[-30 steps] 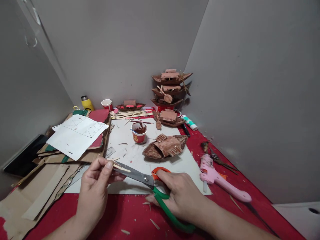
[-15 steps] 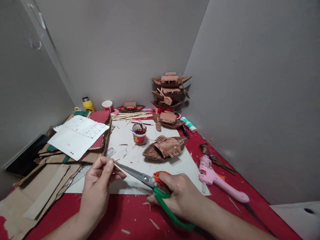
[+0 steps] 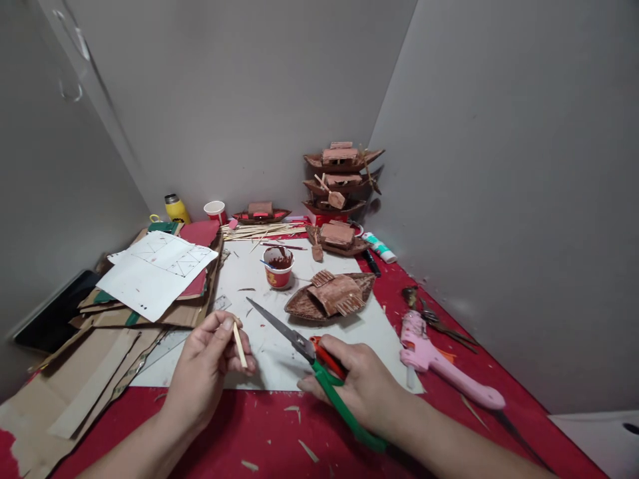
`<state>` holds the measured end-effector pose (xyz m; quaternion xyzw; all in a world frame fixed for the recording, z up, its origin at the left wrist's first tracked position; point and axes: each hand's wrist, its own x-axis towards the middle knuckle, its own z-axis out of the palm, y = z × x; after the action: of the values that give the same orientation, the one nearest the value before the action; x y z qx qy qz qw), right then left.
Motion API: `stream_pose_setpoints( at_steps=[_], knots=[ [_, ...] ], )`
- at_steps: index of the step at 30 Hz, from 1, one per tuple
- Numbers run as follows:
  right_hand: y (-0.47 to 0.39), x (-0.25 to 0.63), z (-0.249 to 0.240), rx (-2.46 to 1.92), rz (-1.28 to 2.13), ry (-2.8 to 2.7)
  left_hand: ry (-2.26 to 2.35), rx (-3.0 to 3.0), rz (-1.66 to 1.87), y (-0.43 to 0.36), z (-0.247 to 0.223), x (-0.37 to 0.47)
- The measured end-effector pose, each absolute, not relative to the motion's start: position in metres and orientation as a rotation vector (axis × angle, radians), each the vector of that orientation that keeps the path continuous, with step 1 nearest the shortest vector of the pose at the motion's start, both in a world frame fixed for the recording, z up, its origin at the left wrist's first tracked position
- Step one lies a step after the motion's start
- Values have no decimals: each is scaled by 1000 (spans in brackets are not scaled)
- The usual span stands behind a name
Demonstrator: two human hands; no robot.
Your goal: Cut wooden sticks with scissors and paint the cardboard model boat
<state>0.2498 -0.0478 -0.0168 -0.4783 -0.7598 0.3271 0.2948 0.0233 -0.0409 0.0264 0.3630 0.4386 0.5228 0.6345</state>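
Note:
Between the thumb and fingers of my left hand (image 3: 212, 356) is a short pale wooden stick (image 3: 240, 346), its lower end pointing down toward the white sheet. My right hand (image 3: 357, 382) grips the scissors (image 3: 297, 342) by their red and green handles; the blades look closed, and their tip points up and left, apart from the stick. Beyond the scissors, a brown model boat (image 3: 302, 303) with a curved roof and comb-like strips rests on the white sheet (image 3: 244, 266). Left of the boat stands a paper cup (image 3: 278, 276) with brown paint inside.
Stacked model boats (image 3: 342, 169) stand at the back, near a bundle of thin sticks (image 3: 264, 230). A pink glue gun (image 3: 444, 372) lies on the right. Cardboard pieces (image 3: 87, 379) and a drawn-on paper (image 3: 157, 273) cover the left. Scraps dot the red tabletop (image 3: 269, 426).
The scissors have moved right and away from the stick, and their blades have closed. The stick in my left hand has turned to point more steeply downward.

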Motion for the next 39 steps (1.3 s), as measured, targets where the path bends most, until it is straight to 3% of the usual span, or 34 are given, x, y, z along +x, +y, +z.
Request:
stream_pose_setpoints(
  at_steps=[14,20,26,32,39],
  knots=[
    [-50,248,-16,-1338,747,-2053,1011,761,985,-33,24,23],
    [-50,250,-19,-1315,805,-2016,1067,1145,853,-40,10,23],
    [-50,250,-22,-1337,855,-2011,1235,1953,600,-40,-11,29],
    [-50,250,-24,-1345,802,-2039,1385,2168,660,-25,-1,16],
    [-51,250,-21,-1356,760,-2076,1862,2213,294,-2,2,-11]
  ],
)
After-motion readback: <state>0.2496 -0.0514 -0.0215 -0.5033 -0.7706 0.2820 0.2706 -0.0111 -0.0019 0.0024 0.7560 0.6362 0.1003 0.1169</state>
